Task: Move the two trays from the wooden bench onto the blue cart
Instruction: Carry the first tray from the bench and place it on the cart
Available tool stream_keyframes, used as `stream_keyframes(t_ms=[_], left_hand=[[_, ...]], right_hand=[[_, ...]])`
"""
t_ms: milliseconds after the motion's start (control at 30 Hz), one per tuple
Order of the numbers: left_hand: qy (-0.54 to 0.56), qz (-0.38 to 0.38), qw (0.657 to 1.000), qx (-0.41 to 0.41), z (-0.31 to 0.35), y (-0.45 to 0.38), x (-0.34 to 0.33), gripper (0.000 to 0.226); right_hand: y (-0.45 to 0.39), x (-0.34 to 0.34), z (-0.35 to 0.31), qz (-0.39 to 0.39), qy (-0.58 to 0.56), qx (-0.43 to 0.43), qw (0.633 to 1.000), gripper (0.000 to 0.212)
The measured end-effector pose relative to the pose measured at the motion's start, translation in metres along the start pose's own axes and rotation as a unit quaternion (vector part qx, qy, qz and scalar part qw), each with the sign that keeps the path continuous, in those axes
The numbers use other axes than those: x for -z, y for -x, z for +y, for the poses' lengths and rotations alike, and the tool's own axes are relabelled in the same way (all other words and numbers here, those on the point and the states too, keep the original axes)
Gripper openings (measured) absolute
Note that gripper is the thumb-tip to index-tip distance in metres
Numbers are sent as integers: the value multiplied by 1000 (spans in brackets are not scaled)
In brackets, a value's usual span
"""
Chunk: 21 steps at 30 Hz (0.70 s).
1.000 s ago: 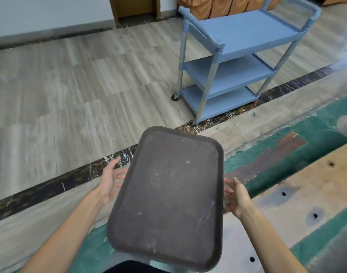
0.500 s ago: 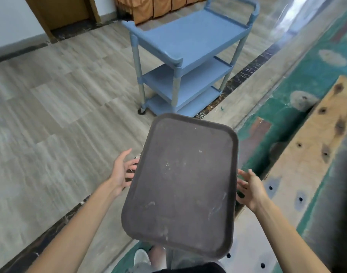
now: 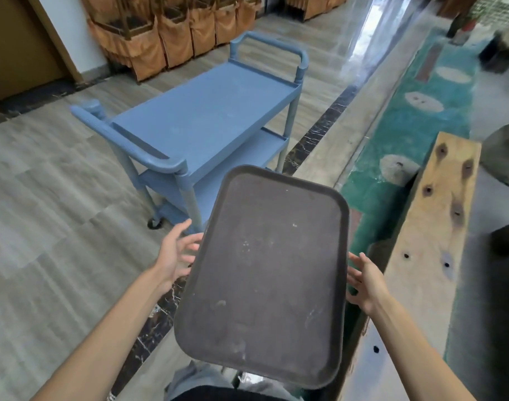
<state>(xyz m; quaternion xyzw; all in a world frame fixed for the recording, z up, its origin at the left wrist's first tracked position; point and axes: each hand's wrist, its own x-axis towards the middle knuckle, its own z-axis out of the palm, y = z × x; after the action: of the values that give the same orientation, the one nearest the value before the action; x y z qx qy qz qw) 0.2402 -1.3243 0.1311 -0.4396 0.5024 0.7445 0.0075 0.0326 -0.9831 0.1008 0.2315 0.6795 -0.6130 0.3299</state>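
Both hands, left hand (image 3: 176,256) and right hand (image 3: 363,280), seemingly grasp the dark tray (image 3: 264,273) by its long edges, near the blue cart (image 3: 207,117).

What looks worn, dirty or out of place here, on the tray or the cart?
The dark tray, carried between the left hand and right hand, shows pale scuffs and smudges. The blue cart looks bare and intact; nothing is spilled.

text: none legible | checked: tray (image 3: 264,270) btwn hands, blue cart (image 3: 207,117) ahead of hands, wooden bench (image 3: 438,215) by right hand | no labels/brands/nos.
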Motion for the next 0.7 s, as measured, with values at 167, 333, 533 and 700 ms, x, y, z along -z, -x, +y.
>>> stream_keyframes(t_ms=[167, 333, 533, 700], left_hand=[[-20, -7, 1000, -12, 57, -63, -31, 75], [-23, -15, 999, -33, 124, -136, -46, 75], [-29, 2, 997, -67, 215, -230, -40, 81], [-4, 57, 996, -74, 274, -274, -20, 80]], right_hand=[[-53, -14, -71, 1, -9, 13, 1000, 38], [-115, -49, -144, 5, 3, 34, 999, 37], [-202, -129, -242, 0, 39, 84, 996, 34], [-245, -208, -319, -45, 83, 109, 990, 30]])
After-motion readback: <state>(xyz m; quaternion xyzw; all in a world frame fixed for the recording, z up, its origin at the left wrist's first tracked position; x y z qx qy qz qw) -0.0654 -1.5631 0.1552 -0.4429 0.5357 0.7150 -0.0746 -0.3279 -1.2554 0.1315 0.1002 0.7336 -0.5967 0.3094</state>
